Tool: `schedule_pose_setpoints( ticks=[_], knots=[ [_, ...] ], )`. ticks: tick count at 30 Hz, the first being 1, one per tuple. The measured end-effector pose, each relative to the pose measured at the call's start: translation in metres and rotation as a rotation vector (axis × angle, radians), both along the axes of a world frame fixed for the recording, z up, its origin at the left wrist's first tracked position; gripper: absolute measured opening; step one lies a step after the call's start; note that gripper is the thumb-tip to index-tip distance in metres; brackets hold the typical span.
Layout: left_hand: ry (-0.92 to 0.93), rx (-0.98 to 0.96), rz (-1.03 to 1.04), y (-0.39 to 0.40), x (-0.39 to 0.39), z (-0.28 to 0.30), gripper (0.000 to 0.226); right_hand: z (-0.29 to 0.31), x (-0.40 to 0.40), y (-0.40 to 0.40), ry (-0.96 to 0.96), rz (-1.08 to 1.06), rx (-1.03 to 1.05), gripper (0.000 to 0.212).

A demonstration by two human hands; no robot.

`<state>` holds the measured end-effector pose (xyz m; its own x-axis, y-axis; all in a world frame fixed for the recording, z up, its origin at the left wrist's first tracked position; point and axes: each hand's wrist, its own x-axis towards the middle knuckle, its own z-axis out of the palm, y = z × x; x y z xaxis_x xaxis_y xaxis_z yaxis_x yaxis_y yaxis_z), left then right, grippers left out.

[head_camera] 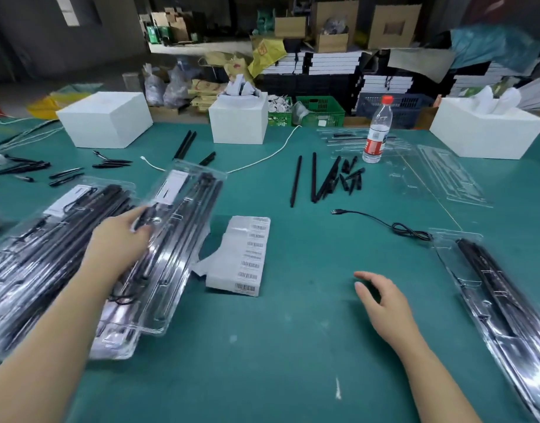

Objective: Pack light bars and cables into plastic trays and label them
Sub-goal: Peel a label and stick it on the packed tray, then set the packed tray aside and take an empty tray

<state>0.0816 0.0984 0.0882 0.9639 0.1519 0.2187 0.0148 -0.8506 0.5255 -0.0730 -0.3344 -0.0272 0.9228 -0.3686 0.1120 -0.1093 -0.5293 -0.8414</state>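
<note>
- The right hand (381, 300) hovered nearest, just above the green table (293, 346), fingers loosely curved and spread, grasping nothing.
- The left hand (122, 239) reached onto the top packed tray (171, 239), fingers curled around a small black part on it; what that part was could not be made out.
- That tray held black light bars and a coiled cable, and lay tilted on a pile of filled trays (49, 254) at the left.
- Just right of the pile sat a stack of barcode labels (247, 254).
- Another filled tray (507, 300) lay at the right, cut off by the edge; a loose black cable (400, 227) ran up to it.
- Farther back lay loose light bars (314, 178), empty clear trays (439, 175), a water bottle (377, 132) and three white boxes (104, 120).
- A white cord (262, 157) crossed the table.
- Behind, the room was dim, crowded with cardboard boxes (394, 22), a green crate (320, 111) and bags.
- The pile of trays blurred into glare at the left.
</note>
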Motion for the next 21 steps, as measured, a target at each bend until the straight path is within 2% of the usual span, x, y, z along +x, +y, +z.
schedule_pose_setpoints(
  ticks=[7, 10, 12, 14, 17, 19, 21],
  knots=[
    [0.092, 0.249, 0.003, 0.048, 0.002, -0.018, 0.048, 0.003, -0.003, 0.005, 0.043, -0.002, -0.177, 0.014],
    [0.13, 0.544, 0.089, 0.046, -0.003, -0.023, 0.04, 0.004, -0.002, 0.004, 0.039, 0.001, -0.195, 0.014],
    [0.067, 0.716, 0.107, 0.04, -0.008, -0.025, 0.034, 0.004, -0.002, 0.004, 0.05, -0.001, -0.192, 0.014],
    [-0.048, 0.645, 0.078, 0.033, -0.007, -0.028, 0.032, 0.004, -0.002, 0.004, 0.059, -0.008, -0.192, 0.015],
    [-0.138, 0.367, -0.096, 0.014, 0.0, -0.03, 0.038, 0.003, 0.0, 0.004, 0.057, -0.01, -0.201, 0.015],
    [-0.027, 0.314, -0.206, 0.0, 0.004, -0.032, 0.053, 0.004, 0.0, 0.003, 0.057, -0.011, -0.204, 0.016],
    [0.157, 0.396, -0.206, -0.008, 0.007, -0.04, 0.076, 0.004, 0.0, 0.003, 0.052, -0.007, -0.211, 0.017]
  ],
)
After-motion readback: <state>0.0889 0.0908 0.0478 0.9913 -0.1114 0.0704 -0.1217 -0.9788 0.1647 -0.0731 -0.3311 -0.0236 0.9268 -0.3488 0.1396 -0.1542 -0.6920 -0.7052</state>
